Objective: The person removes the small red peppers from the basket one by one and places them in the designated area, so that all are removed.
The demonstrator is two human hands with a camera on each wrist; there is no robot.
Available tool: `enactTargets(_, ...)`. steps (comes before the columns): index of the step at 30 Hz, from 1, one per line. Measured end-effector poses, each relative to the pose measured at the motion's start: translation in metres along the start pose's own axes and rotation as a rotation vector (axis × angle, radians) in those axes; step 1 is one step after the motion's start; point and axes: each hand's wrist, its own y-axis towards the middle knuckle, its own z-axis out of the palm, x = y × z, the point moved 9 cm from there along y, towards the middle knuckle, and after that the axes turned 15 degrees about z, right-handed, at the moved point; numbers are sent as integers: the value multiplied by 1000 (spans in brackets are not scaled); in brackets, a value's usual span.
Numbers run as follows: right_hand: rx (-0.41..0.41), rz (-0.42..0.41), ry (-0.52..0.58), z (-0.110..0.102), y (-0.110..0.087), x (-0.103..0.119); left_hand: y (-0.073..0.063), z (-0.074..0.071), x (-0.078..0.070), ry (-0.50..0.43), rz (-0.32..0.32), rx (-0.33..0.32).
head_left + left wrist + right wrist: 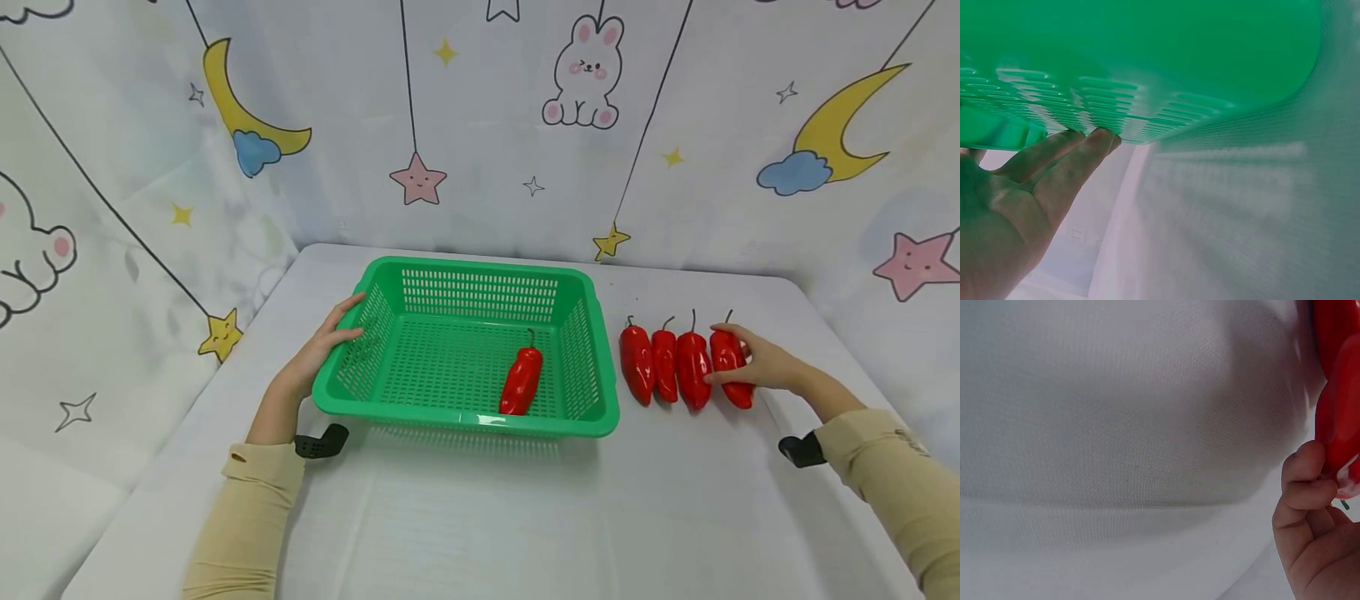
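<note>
A green plastic basket [465,421] with slotted walls stands on the table. One red pepper [521,382] with a curved stem lies inside it, toward the right. My left hand [318,350] holds the basket's left rim; in the left wrist view its fingers [1079,162] touch the outer wall. Right of the basket, several red peppers lie side by side, stems pointing away. My right hand [768,362] grips the rightmost red pepper [726,354], its thumb on the near-left side. In the right wrist view, curled fingers [1307,494] press against that pepper's glossy side.
Other red peppers [637,365] lie between the basket and my right hand. A white cloth covers the table [480,517]. Behind it hangs a printed backdrop [495,100] with moons, stars and rabbits. Black wrist cameras [322,442] sit at both sleeves.
</note>
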Motion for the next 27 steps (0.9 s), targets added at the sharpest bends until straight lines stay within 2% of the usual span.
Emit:
enactTargets(7,43,10,12,7,4,-3,-1,1,1,-22,-8,1)
enactTargets(14,93,22,27,14,10,-12,0,0,0,-1,8,3)
enactTargets(19,93,-41,32,15,16,-13,0,-1,1,-3,2,2)
enactTargets(27,85,-34,48,18,26,-15,0,0,2,-28,-9,2)
